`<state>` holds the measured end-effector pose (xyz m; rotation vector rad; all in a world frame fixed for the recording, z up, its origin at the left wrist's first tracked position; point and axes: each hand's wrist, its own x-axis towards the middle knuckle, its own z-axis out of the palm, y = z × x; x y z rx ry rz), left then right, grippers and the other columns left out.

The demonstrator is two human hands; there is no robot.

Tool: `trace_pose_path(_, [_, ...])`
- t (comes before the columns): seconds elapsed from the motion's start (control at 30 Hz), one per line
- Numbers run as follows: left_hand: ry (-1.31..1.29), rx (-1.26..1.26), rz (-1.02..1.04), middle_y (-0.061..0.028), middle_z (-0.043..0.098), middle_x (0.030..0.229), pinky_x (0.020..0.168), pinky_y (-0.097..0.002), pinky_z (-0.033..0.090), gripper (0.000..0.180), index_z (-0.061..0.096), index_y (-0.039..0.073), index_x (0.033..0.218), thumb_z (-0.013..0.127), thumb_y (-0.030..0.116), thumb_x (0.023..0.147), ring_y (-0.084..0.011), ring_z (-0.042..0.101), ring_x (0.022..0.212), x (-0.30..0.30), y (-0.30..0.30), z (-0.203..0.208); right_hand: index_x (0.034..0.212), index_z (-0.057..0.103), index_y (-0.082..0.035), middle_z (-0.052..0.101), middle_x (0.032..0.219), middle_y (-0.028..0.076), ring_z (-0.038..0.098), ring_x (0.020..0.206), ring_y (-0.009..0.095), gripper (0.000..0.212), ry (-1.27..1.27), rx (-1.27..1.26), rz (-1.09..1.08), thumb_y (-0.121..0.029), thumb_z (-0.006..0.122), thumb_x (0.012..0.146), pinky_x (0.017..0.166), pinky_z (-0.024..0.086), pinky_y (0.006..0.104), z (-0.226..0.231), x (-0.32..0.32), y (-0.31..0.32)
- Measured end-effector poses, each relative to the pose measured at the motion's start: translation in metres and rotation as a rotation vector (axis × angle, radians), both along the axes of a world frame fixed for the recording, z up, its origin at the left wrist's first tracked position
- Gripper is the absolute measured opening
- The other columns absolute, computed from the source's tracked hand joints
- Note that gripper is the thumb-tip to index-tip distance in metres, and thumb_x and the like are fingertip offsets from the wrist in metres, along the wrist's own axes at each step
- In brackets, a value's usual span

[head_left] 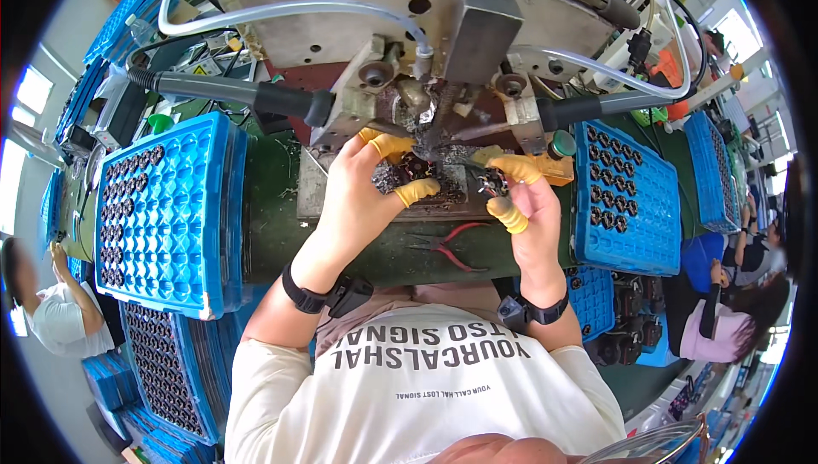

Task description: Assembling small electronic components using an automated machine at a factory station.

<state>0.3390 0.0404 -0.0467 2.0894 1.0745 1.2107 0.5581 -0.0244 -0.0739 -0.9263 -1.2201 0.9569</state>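
My left hand (pixel 356 195), with yellow covers on the fingertips, reaches to the work spot under the machine head (pixel 482 29). Its thumb and fingers curve around a small dark part (pixel 415 166), mostly hidden by the fingers and the clutter. To the right, my right hand (pixel 535 217), also in yellow fingertip covers, pinches a small dark round part (pixel 490 183) with shiny metal bits. This part is beside the fixture's metal base plate (pixel 311 200), which is strewn with metal scraps.
Red-handled pliers (pixel 443 247) lie before the base plate. Blue trays (pixel 175 217) with dark round parts stand at left; another blue tray (pixel 648 200) is at right. Two black-sleeved rods (pixel 247 97) flank the fixture. A wooden block (pixel 555 171) is near my right hand. Other people sit on both sides.
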Motion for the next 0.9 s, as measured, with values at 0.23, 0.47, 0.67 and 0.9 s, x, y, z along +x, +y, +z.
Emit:
trace_pose_path(0.23, [-0.035, -0.064, -0.015, -0.0134, 0.063, 0.096, 0.081, -0.0366, 0.052, 0.053, 0.065, -0.001, 0.102, 0.089, 0.025, 0.063, -0.0294, 0.063, 0.088, 0.006, 0.000, -0.001, 0.116, 0.063, -0.002, 0.060, 0.116, 0.003, 0.051, 0.106, 0.012, 0.050, -0.013, -0.058, -0.108, -0.018, 0.084, 0.074, 0.093, 0.036, 0.0275, -0.007, 0.021, -0.016])
trace_pose_path(0.47, [0.040, -0.043, -0.012, -0.0124, 0.060, 0.094, 0.077, -0.0372, 0.051, 0.054, 0.062, -0.001, 0.102, 0.089, 0.027, 0.064, -0.0299, 0.061, 0.086, 0.010, 0.000, -0.001, 0.117, 0.062, -0.001, 0.059, 0.114, 0.002, 0.050, 0.102, 0.012, 0.052, -0.010, -0.013, -0.137, -0.017, 0.085, 0.073, 0.092, 0.038, 0.0271, -0.007, 0.025, -0.019])
trace_pose_path(0.67, [-0.052, -0.195, -0.098, -0.0129, 0.058, 0.094, 0.078, -0.0371, 0.051, 0.056, 0.058, 0.000, 0.106, 0.088, 0.025, 0.066, -0.0310, 0.061, 0.086, 0.007, 0.001, -0.010, 0.117, 0.062, -0.001, 0.059, 0.114, 0.003, 0.051, 0.102, 0.012, 0.052, -0.042, -0.034, -0.149, -0.017, 0.085, 0.074, 0.093, 0.038, 0.0272, -0.010, 0.033, -0.028])
trace_pose_path(0.9, [0.033, -0.015, 0.005, -0.0149, 0.059, 0.099, 0.080, -0.0399, 0.050, 0.052, 0.058, 0.001, 0.109, 0.085, 0.024, 0.071, -0.0344, 0.060, 0.092, 0.014, -0.005, -0.008, 0.117, 0.057, -0.003, 0.058, 0.128, 0.015, 0.051, 0.123, 0.035, 0.037, -0.894, 0.257, -0.662, -0.015, 0.073, 0.085, 0.102, 0.039, 0.0410, -0.002, 0.056, -0.014])
